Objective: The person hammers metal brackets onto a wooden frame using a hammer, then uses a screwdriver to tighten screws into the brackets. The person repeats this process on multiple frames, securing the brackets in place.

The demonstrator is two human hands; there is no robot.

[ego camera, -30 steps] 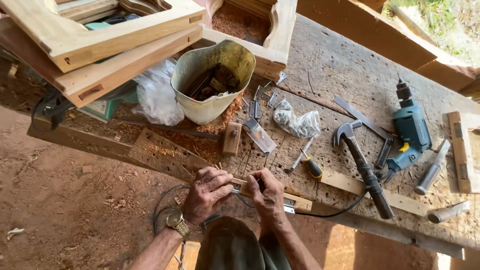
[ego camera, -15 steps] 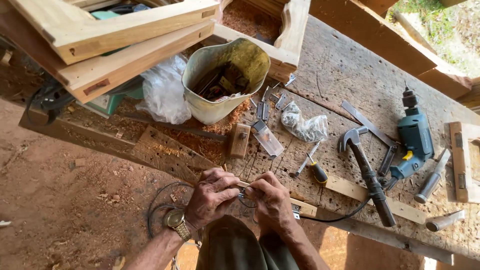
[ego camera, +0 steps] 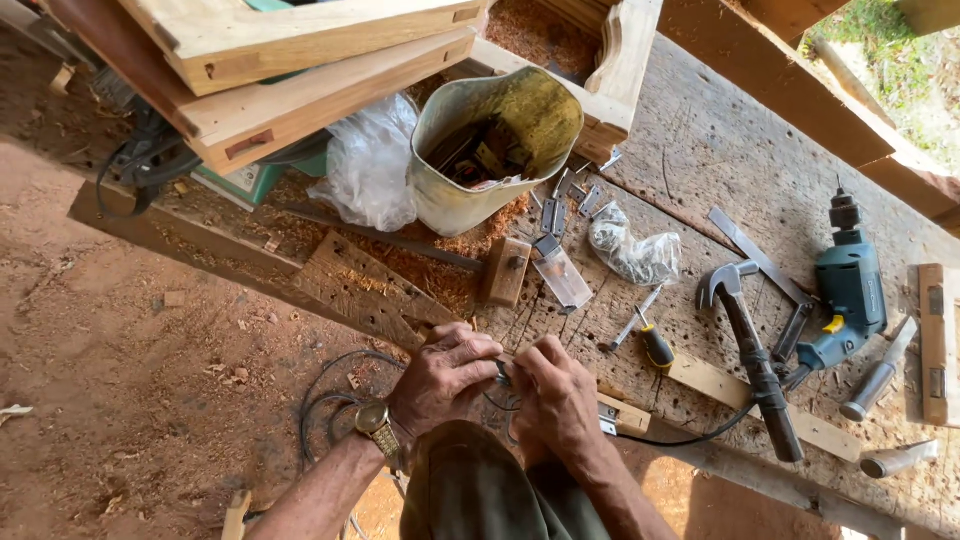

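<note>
Fingers of both hands curl tight together at the near edge of the bench point(ego camera: 700, 150), pinching a dark cord point(ego camera: 690, 438) where my fingertips meet; what exactly sits between the tips is hidden behind my knuckles. Left hand point(ego camera: 447, 372), a watch point(ego camera: 375, 424) on its wrist, cups in from one side with the knuckles up. Right hand point(ego camera: 556, 397) closes from the other, thumb tucked under, the two touching. Both forearms rise from the bottom of the frame and meet above my knee.

From that pinch the cord runs right along the bench edge toward the drill point(ego camera: 848, 295), and more of it loops down over the dirt on the left. I judge the risks plain enough: a hard tug could drag the drill, or the hammer point(ego camera: 752, 352) lying near the cord's run, off the planks. The slack on the ground could snag a foot. With the grip hanging past the edge, any small piece that slips from my fingertips would likely drop into the sawdust. The screwdriver point(ego camera: 648, 335) lies near, untouched.
</note>
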